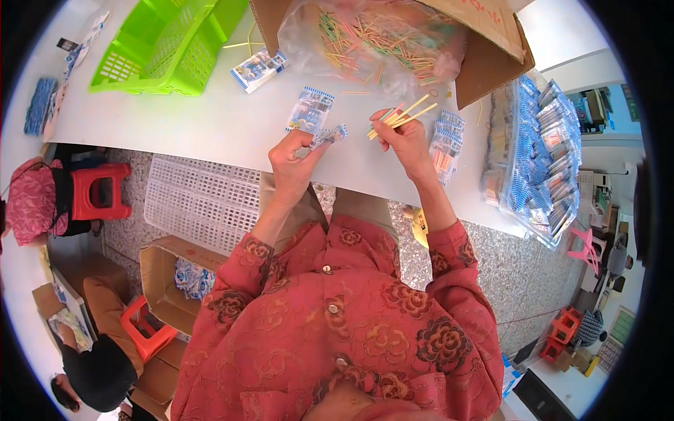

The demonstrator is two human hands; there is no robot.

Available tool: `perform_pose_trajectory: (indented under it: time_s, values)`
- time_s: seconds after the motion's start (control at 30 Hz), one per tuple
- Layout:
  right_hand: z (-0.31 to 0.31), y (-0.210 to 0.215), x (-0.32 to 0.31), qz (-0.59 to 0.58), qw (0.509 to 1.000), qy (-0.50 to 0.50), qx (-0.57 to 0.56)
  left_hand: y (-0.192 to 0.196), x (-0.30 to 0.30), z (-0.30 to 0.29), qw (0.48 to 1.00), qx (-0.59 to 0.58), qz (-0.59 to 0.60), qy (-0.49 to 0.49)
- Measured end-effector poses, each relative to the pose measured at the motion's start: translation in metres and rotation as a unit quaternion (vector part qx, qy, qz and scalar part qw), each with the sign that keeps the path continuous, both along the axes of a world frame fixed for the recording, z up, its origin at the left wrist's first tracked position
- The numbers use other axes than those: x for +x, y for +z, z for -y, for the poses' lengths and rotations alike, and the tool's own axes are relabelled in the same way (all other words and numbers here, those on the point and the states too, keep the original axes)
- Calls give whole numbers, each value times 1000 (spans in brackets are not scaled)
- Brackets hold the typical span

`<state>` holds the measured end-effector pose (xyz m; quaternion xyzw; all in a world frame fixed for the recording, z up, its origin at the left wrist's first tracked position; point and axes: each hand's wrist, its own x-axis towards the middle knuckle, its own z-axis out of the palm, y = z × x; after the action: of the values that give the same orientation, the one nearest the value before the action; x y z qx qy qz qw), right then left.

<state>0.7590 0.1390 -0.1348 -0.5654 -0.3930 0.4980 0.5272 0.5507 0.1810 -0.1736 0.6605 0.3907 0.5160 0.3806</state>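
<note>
Between the thumb and fingers of my left hand (291, 158) is a small blue-and-white plastic packet (330, 136), crumpled and partly hidden by the fingers. My right hand (404, 140) pinches several thin sticks (414, 114), mostly pale yellow with a pinkish one among them, pointing up and to the right. The two hands are apart, above the near part of the white table (232, 133). Just beyond my left hand lies a flat blue-and-white packet (310, 109). To the right of my right hand are more such packets (447, 144), overlapping in a short row.
A cardboard box (502, 52) with a clear bag of coloured sticks (386, 35) stands at the back. The green basket (151, 67) is far left, another packet (258, 70) beside it. A clear bin (495, 158) full of packets is at right. Below left sit a white crate (200, 200) and people.
</note>
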Motion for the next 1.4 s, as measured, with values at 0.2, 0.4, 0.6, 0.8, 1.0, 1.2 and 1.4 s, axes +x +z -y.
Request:
perform_pose_trajectory:
  time_s: [0.2,0.4,0.6,0.8,1.0,1.2,1.4]
  values:
    - [4,60,-9,-71,996,14,50,5,8,0,999,18,-4,-29]
    - [1,70,-23,-110,990,85,33,8,9,4,997,12,-34,-62]
    - [5,68,-22,-65,992,105,14,12,7,5,997,44,-26,-63]
    - [7,68,-20,-26,991,130,17,15,9,7,995,61,-35,-73]
    - [8,66,-21,6,993,116,29,14,8,7,992,76,-39,-89]
    - [12,62,-27,133,982,80,105,17,11,10,993,12,-42,-108]
    - [2,66,-19,208,969,108,76,20,22,3,994,-3,-29,-103]
